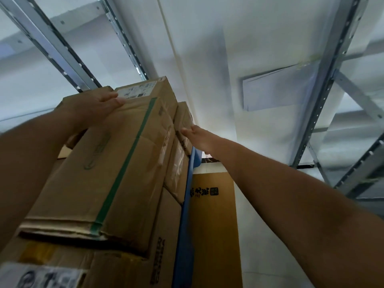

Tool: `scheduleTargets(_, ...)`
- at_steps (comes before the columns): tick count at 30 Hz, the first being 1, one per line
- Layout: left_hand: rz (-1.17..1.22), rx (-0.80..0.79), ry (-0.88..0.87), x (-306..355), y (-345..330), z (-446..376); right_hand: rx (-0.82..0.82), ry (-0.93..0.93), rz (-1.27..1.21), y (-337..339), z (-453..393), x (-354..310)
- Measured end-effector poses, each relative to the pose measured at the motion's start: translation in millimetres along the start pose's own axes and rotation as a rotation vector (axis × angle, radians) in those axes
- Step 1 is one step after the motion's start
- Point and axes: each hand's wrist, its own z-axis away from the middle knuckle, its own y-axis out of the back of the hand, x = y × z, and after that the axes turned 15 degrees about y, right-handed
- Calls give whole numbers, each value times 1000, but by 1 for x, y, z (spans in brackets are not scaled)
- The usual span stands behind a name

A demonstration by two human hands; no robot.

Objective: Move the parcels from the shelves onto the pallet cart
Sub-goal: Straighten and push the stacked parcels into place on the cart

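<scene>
I look steeply up at a stack of cardboard parcels. The top one is a long brown box with green tape (pixel 116 163) and a white label at its far end. My left hand (pixel 97 107) lies flat on its upper left face, fingers straight. My right hand (pixel 199 138) reaches up with straight fingers and touches a smaller parcel (pixel 184 125) just behind the big box's right side. More parcels (pixel 124 271) lie under the big box. The pallet cart is out of view.
A blue upright post (pixel 187 204) runs along the stack's right side, with a brown printed carton (pixel 214 225) behind it. Grey perforated metal shelf frames stand at upper left (pixel 52 44) and right (pixel 332 69). A white wall and a ceiling hatch (pixel 276 88) lie ahead.
</scene>
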Motion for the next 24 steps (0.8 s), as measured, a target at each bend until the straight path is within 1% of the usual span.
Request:
scheduleTargets(2,106,12,29,0,5,23,-7,33,12,2,12,-9)
scheduleTargets(5,178,29,41,-5,11,62,37,65,12,2,31,-25)
scheduleTargets(8,267,54,57,-8,19,107,23,89,36,-1,52,-44)
scheduleTargets(11,309,26,92,-9,32,156,35,124,84,-7,77,-65)
scheduleTargets(14,324,36,126,-15,44,200,59,167,137,-12,105,-91)
scheduleTargets(18,329,78,60,-19,54,264,102,212,172,-25,152,-125)
scheduleTargets(22,374,53,-56,-31,59,330,122,270,324,-52,204,-157)
scheduleTargets(24,344,77,-120,-42,57,361,138,282,386,-71,231,-174)
